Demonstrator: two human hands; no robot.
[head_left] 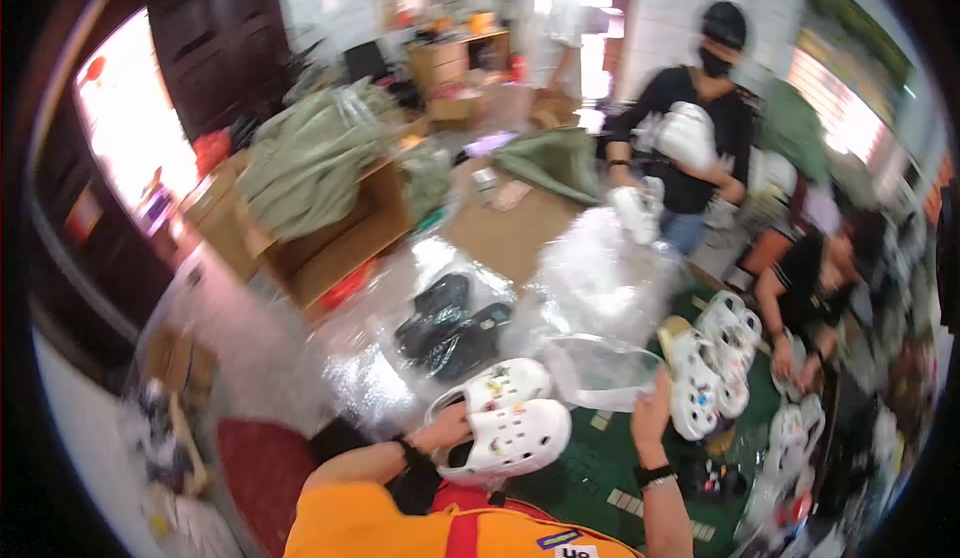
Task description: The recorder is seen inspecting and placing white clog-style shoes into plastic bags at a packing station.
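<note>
My left hand [447,430] grips a pair of white clogs [515,438] with round holes and small colourful charms, its fingers inside the heel openings. My right hand [651,416] is closed on the edge of a clear plastic bag [608,383], whose mouth gapes toward the clogs. Just beyond the clogs, a pair of black clogs [455,323] rests on clear plastic wrap. More white clogs with charms [705,368] stand on the green table [590,488], to the right of my right hand.
An open cardboard box [345,238] with green sacking [315,158] stands at the far left. Across the table, a masked co-worker [690,138] holds white shoes. Another person [820,278] bends over shoes at the right. Loose clear plastic [600,268] heaps at the middle.
</note>
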